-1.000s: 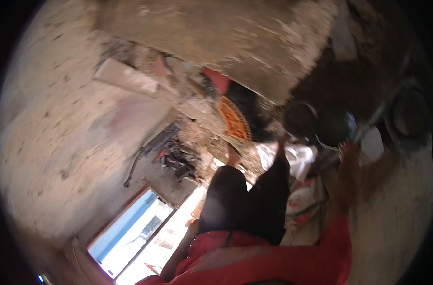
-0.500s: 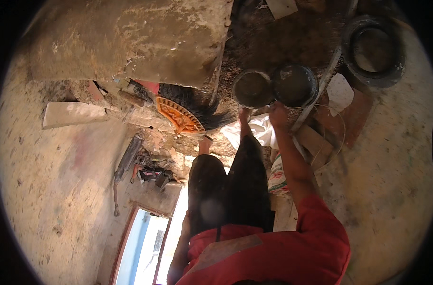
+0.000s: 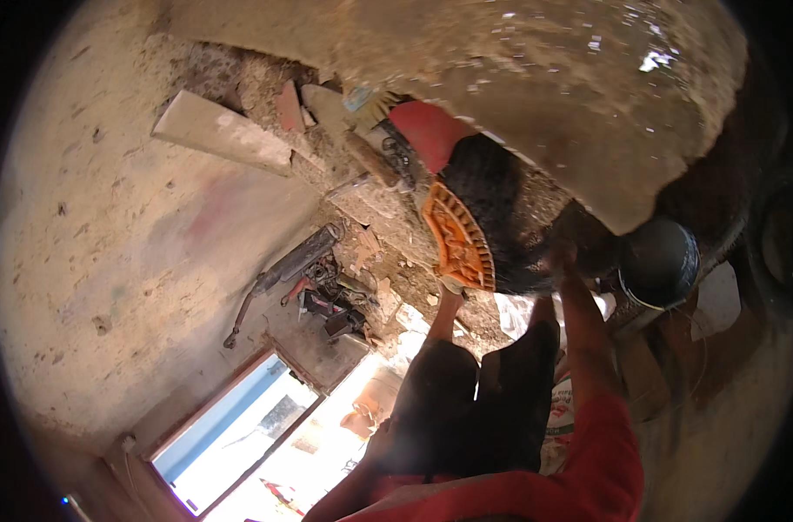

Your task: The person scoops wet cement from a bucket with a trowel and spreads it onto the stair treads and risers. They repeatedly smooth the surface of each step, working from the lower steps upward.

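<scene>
My right hand (image 3: 560, 256) is out in front, blurred and in shadow, its fingers closed at the near-left edge of a dark, round pan (image 3: 589, 242). That pan looks tilted, and its inside is hard to make out. Just to its right stands a second black pan (image 3: 659, 264) with a pale, smeared rim. Left of my hand lies a broom (image 3: 463, 237) with an orange head and black bristles. My left forearm (image 3: 355, 477) runs down beside my thigh; the left hand is hidden.
A large mortar-stained slab (image 3: 570, 113) spans the far side. A pale board (image 3: 223, 135), rubble and a pile of tools (image 3: 327, 300) lie left. White sacking (image 3: 514, 315) is by my feet. A third black basin (image 3: 783, 239) sits far right. A bright doorway opens lower left.
My view has turned, so the scene slides right and down. My right hand has gone from between the two pans to the left pan's near-left edge, and that pan now looks tilted.
</scene>
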